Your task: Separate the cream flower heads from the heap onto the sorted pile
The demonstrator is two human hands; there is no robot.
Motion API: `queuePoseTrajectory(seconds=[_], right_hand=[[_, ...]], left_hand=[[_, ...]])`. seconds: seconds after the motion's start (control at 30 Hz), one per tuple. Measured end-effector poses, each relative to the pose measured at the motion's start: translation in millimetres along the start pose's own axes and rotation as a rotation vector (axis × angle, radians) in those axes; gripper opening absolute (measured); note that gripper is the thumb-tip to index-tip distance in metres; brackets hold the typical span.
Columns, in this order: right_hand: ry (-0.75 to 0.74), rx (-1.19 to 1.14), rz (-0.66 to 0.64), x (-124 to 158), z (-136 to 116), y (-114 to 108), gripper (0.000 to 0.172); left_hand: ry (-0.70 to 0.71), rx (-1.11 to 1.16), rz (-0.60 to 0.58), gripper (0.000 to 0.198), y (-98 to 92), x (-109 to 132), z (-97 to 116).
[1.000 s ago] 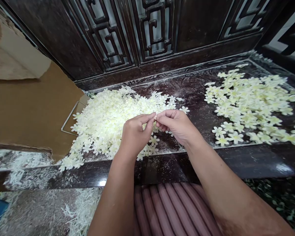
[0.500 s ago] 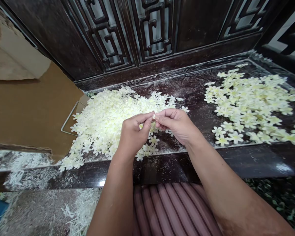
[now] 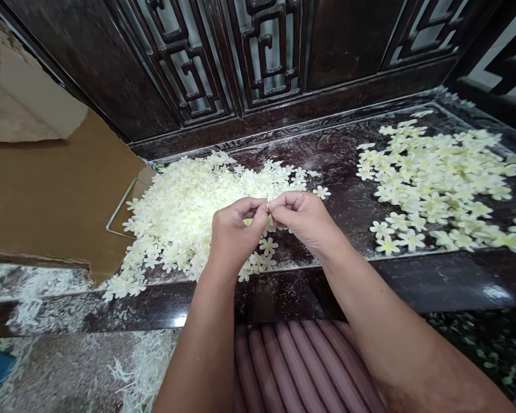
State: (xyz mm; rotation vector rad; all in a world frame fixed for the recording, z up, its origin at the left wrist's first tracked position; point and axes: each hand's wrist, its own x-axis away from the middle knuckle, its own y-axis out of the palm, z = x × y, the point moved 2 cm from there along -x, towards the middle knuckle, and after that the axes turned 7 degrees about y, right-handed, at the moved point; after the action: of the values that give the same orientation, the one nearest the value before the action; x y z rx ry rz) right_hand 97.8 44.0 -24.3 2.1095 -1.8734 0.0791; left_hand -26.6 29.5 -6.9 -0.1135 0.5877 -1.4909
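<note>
My left hand (image 3: 237, 228) and my right hand (image 3: 304, 217) meet fingertip to fingertip in the middle of the head view. Between their pinched thumbs and forefingers is a small white flower (image 3: 268, 204), mostly covered by the fingers. Just behind and to the left of my hands spreads a dense heap of pale flowers (image 3: 189, 201). A looser pile of cream flowers with yellow centres (image 3: 438, 178) lies to the right, apart from my hands.
Everything rests on a dark carved wooden bench (image 3: 339, 143) with a latticed back (image 3: 266, 51). A brown cardboard sheet (image 3: 47, 201) stands at the left, a bent metal wire (image 3: 119, 207) at its edge. White shreds (image 3: 141, 367) litter the floor.
My fingertips have shifted slightly and drawn tighter around the small flower, so less of it shows. Both flower piles look the same.
</note>
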Motion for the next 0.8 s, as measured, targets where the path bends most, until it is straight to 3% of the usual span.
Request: queuePoseTrajectory(seconds=[0.13, 0.53, 0.8], right_hand=[[-0.005, 0.063, 0.036, 1, -2, 2, 0.01], [-0.006, 0.124, 0.074, 2, -4, 2, 0.011], [-0.021, 0.147, 0.026, 3, -4, 2, 0.007]], left_hand=[[-0.082, 0.02, 0.033, 0.011, 0.4, -1, -2], [-0.058, 0.068, -0.063, 0.016, -7.6, -3, -4], [-0.114, -0.053, 0.037, 0.008, -9.9, -4, -4]])
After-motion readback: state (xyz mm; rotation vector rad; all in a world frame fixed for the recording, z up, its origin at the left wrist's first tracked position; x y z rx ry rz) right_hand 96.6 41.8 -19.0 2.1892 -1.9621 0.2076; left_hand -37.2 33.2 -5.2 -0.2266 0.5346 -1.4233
